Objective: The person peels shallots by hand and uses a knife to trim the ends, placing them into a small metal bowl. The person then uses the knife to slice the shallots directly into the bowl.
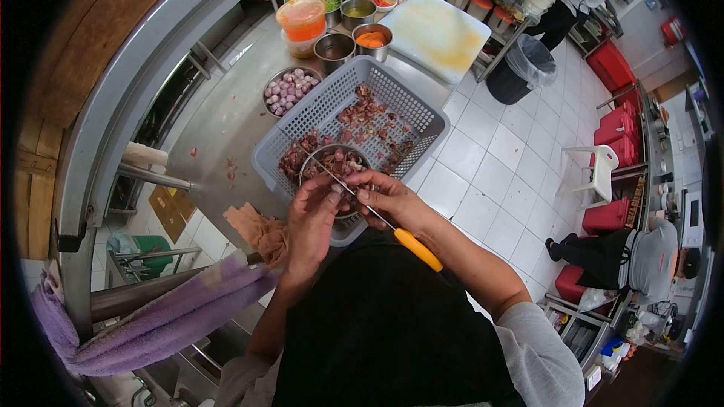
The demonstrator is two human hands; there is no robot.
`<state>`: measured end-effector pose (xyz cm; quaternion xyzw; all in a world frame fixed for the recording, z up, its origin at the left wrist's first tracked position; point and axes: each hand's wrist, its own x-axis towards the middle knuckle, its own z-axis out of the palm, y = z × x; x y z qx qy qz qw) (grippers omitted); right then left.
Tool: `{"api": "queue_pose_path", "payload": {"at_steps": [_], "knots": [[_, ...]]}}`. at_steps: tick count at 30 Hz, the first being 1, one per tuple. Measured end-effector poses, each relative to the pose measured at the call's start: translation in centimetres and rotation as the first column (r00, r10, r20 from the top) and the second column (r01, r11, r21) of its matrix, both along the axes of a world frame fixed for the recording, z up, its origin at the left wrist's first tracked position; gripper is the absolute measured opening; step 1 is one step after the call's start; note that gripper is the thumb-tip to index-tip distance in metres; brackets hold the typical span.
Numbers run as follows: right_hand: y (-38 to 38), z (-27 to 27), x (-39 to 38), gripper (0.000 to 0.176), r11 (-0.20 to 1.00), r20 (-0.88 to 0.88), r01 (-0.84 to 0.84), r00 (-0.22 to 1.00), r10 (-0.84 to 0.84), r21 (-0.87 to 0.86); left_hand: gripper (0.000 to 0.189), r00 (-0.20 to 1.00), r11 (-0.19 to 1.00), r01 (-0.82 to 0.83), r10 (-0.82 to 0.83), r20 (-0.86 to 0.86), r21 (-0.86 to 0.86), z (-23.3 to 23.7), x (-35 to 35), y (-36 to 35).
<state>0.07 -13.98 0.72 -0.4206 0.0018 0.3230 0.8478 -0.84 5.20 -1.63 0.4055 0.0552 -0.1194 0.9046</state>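
Observation:
A grey perforated basket (434, 117) holds reddish-brown peels or scraps and a metal bowl (366, 162) filled with more of them. Over this bowl, my left hand (315, 215) pinches a small, pale piece that looks like a shallot. My right hand (388, 196) is closed around a knife with a yellow handle (418, 249); its thin blade points up and left across the bowl, between both hands. Beside the basket's upper left corner stands a metal bowl of peeled purple shallots (291, 92).
Behind the basket are metal containers, an orange-filled tub (302, 19) and a white cutting board (436, 34). A crumpled brown cloth (258, 232) and a purple towel (173, 316) lie at left. A black bin (519, 71) and two other people are at right.

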Motion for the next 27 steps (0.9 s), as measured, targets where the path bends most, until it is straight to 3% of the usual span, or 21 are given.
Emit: {"api": "queue_pose_path", "payload": {"at_steps": [2,9,13,16,18,27], "knots": [[0.1,0.0,0.0,0.033,1.0,-0.003,0.013,1.0,-0.013,-0.007,0.031,0.992,0.983,-0.047,0.025,0.126,0.175,0.0,-0.3,-0.3],[-0.1,-0.4,0.2,0.035,1.0,-0.006,-0.009,1.0,0.009,-0.03,0.026,0.98,0.951,-0.136,0.089,0.176,0.276,-0.6,0.1,-0.3],[-0.5,-0.6,0.4,0.038,0.995,-0.025,0.023,0.999,-0.026,-0.093,0.025,0.995,0.987,-0.073,0.062,0.08,0.146,-0.6,0.2,-0.1],[-0.4,-0.6,0.3,0.044,0.988,0.07,0.02,0.997,-0.01,-0.152,0.025,0.997,0.998,-0.054,0.052,0.05,0.043,-1.0,0.2,0.1],[-0.1,-0.1,0.0,0.051,0.975,0.226,0.051,0.974,0.0,-0.216,0.025,0.998,0.999,-0.046,0.045,0.048,0.007,-1.3,0.3,0.1],[0.4,0.4,-0.3,0.053,0.981,0.248,0.015,0.968,0.033,-0.191,0.024,0.999,0.989,-0.047,0.049,0.007,-0.139,-1.2,0.2,0.0]]}}
